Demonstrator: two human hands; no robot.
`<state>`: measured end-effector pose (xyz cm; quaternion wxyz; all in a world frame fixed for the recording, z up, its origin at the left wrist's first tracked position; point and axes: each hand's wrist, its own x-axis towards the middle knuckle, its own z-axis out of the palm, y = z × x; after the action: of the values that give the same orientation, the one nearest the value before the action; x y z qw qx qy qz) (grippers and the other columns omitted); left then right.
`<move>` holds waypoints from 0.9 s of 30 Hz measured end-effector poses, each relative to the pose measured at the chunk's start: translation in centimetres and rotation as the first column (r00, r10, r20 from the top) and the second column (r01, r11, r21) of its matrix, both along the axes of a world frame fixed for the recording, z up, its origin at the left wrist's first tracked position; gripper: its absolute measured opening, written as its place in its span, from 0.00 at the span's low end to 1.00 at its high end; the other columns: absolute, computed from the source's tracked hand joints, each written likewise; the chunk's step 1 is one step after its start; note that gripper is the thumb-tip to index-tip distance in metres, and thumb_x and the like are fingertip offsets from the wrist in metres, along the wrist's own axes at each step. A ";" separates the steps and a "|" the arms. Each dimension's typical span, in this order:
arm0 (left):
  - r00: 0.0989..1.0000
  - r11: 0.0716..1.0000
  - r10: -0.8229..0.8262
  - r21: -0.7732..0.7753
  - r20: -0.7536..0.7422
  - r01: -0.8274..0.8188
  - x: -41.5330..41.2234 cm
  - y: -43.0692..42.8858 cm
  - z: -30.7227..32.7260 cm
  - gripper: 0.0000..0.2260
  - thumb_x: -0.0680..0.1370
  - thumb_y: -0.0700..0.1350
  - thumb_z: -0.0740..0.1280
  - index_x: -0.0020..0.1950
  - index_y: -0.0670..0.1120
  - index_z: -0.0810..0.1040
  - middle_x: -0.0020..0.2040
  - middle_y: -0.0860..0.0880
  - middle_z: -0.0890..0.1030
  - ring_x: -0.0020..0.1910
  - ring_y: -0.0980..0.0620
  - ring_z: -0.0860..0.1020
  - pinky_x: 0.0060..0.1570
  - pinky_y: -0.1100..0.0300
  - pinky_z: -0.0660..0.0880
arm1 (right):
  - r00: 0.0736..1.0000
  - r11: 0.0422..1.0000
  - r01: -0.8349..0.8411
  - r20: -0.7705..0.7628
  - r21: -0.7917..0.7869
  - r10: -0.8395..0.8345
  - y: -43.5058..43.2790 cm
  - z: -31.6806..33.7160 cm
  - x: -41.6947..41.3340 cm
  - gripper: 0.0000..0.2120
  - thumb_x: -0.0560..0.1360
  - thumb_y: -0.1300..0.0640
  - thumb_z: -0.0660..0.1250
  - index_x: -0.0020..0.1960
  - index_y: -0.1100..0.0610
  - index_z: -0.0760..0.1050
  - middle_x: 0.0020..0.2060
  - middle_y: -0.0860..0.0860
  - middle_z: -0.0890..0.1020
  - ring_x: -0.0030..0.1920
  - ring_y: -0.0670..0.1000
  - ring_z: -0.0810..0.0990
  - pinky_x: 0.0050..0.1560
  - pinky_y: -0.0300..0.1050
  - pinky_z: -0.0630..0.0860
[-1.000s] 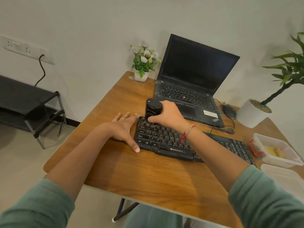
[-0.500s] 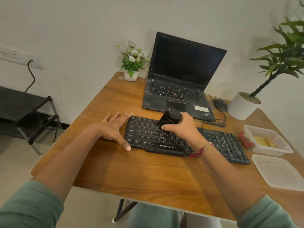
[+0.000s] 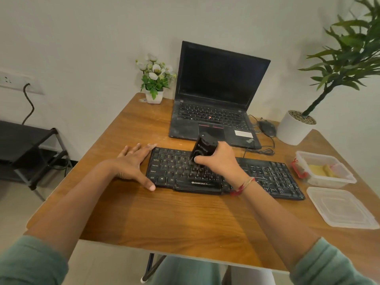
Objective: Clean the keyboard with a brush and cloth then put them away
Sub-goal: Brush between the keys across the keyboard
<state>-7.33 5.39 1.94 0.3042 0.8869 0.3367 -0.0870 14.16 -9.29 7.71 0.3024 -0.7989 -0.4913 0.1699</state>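
Observation:
A black keyboard [image 3: 267,177] lies across the wooden table [image 3: 185,219]. My right hand [image 3: 222,161] grips a chunky black brush [image 3: 203,148], tilted, with its bristle end down on the keys near the keyboard's middle. My left hand [image 3: 133,163] rests flat on the table with straight fingers, touching the keyboard's left end. A yellow cloth [image 3: 320,170] sits inside a clear plastic box [image 3: 329,182] at the right.
An open black laptop [image 3: 216,103] stands behind the keyboard, with a mouse [image 3: 267,128] and cable to its right. A small flower pot [image 3: 154,95] and a large white plant pot [image 3: 294,128] flank it. The box's lid [image 3: 341,208] lies at the right edge.
My right hand has carried the brush from the keyboard's upper left corner toward its middle. My left hand has stayed at the left end. The view has shifted.

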 end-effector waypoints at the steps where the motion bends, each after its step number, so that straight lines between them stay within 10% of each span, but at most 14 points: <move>1: 1.000 1.000 -0.001 0.000 -0.001 0.001 0.0 0.0 0.1 0.67 0.44 0.77 0.67 0.73 0.62 0.34 0.77 0.51 0.39 0.73 0.55 0.33 0.67 0.53 0.28 | 0.998 0.999 -0.052 -0.027 -0.011 0.052 -0.2 -0.4 -0.5 0.11 0.65 0.56 0.76 0.40 0.55 0.75 0.36 0.49 0.80 0.39 0.48 0.79 0.32 0.37 0.74; 5: 1.000 1.000 0.007 -0.002 0.010 -0.007 0.1 -0.3 0.2 0.68 0.42 0.78 0.67 0.74 0.62 0.36 0.77 0.51 0.41 0.73 0.55 0.34 0.67 0.53 0.28 | 0.961 0.989 -0.148 -0.237 -0.002 0.144 -1.2 -1.2 -1.4 0.13 0.64 0.57 0.77 0.45 0.56 0.77 0.40 0.52 0.84 0.42 0.50 0.83 0.40 0.45 0.81; 12: 1.000 1.000 0.016 -0.008 0.012 -0.016 0.1 -0.4 0.3 0.68 0.42 0.77 0.67 0.74 0.62 0.37 0.78 0.50 0.42 0.73 0.56 0.34 0.67 0.53 0.28 | 0.979 0.995 -0.100 0.182 0.022 0.094 -0.8 -0.6 0.2 0.13 0.65 0.52 0.74 0.32 0.53 0.70 0.27 0.45 0.74 0.29 0.42 0.72 0.27 0.33 0.66; 16: 1.000 1.000 0.016 -0.012 0.016 -0.016 0.2 -0.4 0.3 0.67 0.42 0.76 0.68 0.74 0.62 0.37 0.77 0.51 0.42 0.73 0.55 0.34 0.67 0.53 0.28 | 0.952 0.952 -0.300 -0.077 -0.061 0.295 -1.7 -0.3 -1.7 0.11 0.65 0.57 0.76 0.40 0.59 0.76 0.35 0.52 0.82 0.36 0.49 0.80 0.35 0.42 0.76; 21: 1.000 1.000 0.011 -0.013 0.029 -0.010 0.1 -0.3 0.1 0.68 0.41 0.78 0.67 0.74 0.62 0.37 0.78 0.52 0.42 0.74 0.55 0.35 0.68 0.52 0.28 | 0.993 0.997 -0.069 0.094 -0.019 0.071 0.1 0.7 0.6 0.10 0.65 0.55 0.75 0.41 0.57 0.75 0.35 0.48 0.79 0.38 0.48 0.78 0.33 0.38 0.75; 27: 0.999 1.000 0.016 -0.011 0.039 -0.016 0.0 -0.2 0.0 0.67 0.42 0.77 0.67 0.74 0.62 0.37 0.77 0.52 0.42 0.74 0.55 0.34 0.69 0.52 0.28 | 0.976 0.973 -0.214 -0.057 -0.083 0.210 -0.5 -0.1 -0.8 0.12 0.65 0.56 0.76 0.43 0.59 0.76 0.39 0.53 0.82 0.39 0.50 0.81 0.37 0.45 0.79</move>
<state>-7.30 5.18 1.97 0.3163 0.8840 0.3372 -0.0690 13.33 -9.77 7.60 0.2585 -0.7501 -0.5585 0.2420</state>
